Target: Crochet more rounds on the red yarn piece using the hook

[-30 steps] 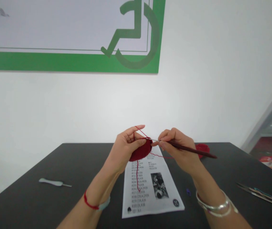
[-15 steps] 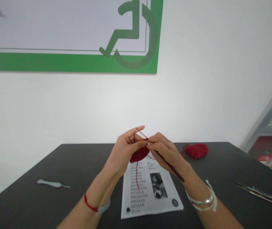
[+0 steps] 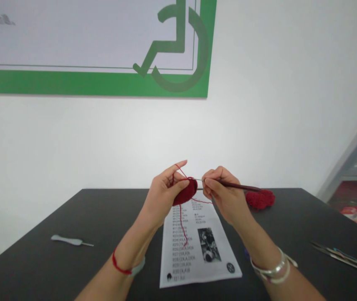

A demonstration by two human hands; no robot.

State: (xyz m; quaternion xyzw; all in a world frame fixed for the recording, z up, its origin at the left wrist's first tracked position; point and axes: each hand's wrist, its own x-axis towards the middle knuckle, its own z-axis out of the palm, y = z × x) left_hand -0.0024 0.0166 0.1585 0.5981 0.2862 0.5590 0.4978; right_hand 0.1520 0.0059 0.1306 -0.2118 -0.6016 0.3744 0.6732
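My left hand point(image 3: 165, 190) pinches a small red crocheted piece point(image 3: 187, 193) between thumb and fingers. Its index finger is raised, with red yarn running over it down to the piece. A loose red strand point(image 3: 183, 230) hangs below the piece over the paper. My right hand point(image 3: 224, 190) is closed around a crochet hook point(image 3: 239, 185) with a dark red handle, held nearly level. The hook's thin metal shaft points left and reaches the top edge of the piece, where its tip is hard to make out.
A printed sheet point(image 3: 184, 267) lies on the black table point(image 3: 118, 234) below my hands. A red yarn bundle point(image 3: 261, 200) is behind my right hand. A white-handled tool point(image 3: 68, 240) lies at left, metal tweezers or scissors point(image 3: 344, 257) at right.
My right hand has moved right, a little apart from my left hand. The hook has swung from slanting down to nearly level, and more of the red piece shows.
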